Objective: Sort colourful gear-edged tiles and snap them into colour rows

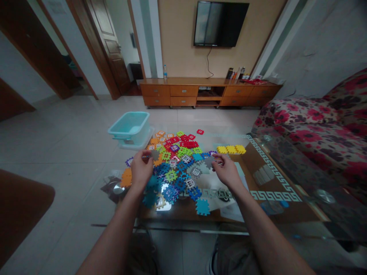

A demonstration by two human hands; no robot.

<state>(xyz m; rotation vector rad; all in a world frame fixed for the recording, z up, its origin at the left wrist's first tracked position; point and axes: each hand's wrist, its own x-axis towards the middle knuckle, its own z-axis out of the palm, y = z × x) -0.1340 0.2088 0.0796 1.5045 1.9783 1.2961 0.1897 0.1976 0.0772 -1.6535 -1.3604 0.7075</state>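
Note:
Interlocking plastic puzzle tiles in many colours lie heaped on the glass table, among them red tiles [189, 143], a light-blue tile [203, 207] near the front edge and orange tiles [126, 178] at the left. My left hand [142, 166] pinches a grey puzzle tile [155, 154] above the left side of the heap. On the right, my right hand [225, 168] pinches another grey puzzle tile [209, 162], held near the heap's right edge. Yellow tiles [231, 149] stand in a row just beyond my right hand.
An aqua plastic bin [129, 130] stands at the table's far left corner. The glass table [275, 179] has a patterned border and a lower shelf with things on it. A flowered sofa [304, 118] is at the right; a wooden TV cabinet [183, 91] lies beyond.

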